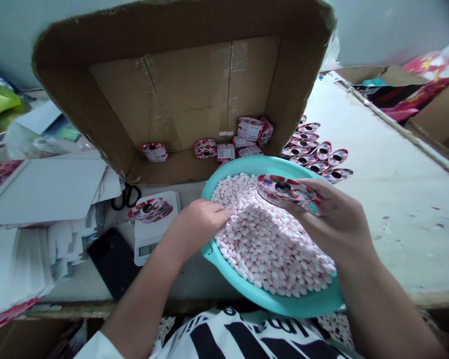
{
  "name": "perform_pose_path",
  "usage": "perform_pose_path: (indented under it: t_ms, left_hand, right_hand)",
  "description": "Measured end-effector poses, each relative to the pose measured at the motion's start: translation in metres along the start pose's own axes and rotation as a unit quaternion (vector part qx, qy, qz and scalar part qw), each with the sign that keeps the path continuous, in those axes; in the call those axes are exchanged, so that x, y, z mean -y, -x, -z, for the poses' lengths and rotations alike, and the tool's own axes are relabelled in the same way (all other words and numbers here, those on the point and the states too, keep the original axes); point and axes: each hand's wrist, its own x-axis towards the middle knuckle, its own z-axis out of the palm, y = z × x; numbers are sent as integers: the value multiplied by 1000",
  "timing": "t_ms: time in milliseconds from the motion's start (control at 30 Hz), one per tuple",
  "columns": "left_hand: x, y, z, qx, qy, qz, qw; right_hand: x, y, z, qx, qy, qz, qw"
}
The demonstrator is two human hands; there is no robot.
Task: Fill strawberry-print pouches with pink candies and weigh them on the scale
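A teal basin (224,172) full of small pink and white candies (269,249) rests at the table's near edge. My right hand (333,219) is closed around a small red-and-white printed candy box (286,189) with a round hole in its top, held over the basin. My left hand (200,219) is curled with fingertips dipped into the candies at the basin's left side; what it pinches is hidden.
A big cardboard carton (108,129) lies on its side behind the basin, with a few filled boxes (247,137) inside. Several more boxes (318,154) lie in rows to its right. A small scale (153,224) bears one box; scissors (126,196), a phone (114,262) and flat box blanks (30,234) lie left.
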Motion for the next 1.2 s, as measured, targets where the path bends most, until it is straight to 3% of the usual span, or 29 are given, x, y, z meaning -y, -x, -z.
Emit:
perform_pose_path:
  t_ms: [100,400,567,667,733,833,967,1067,1200]
  left_hand:
    - [2,-7,-1,19,21,6,1000]
    - [2,-40,-3,61,118,50,990]
    - [-3,-53,-5,11,189,19,982]
    - [-3,-50,0,-13,232,42,972]
    - [-4,-44,7,-7,210,80,974]
    - [-9,-32,21,30,74,138,987]
    - [-21,-17,34,89,-57,193,976]
    - [-28,-10,36,139,-95,230,959]
    - [-34,-14,34,162,-93,209,960]
  right_hand:
    - [1,0,1,12,-45,-3,999]
    - [-1,-1,2,23,-47,1,999]
    - [2,-1,3,28,-56,12,998]
    - [2,-2,3,25,-52,18,998]
    - [2,-2,3,22,-52,25,998]
    - [3,-2,2,21,-51,26,998]
    - [3,-1,2,24,-46,29,998]
    - [3,-1,3,23,-47,28,998]
    - [3,-2,3,20,-45,33,998]
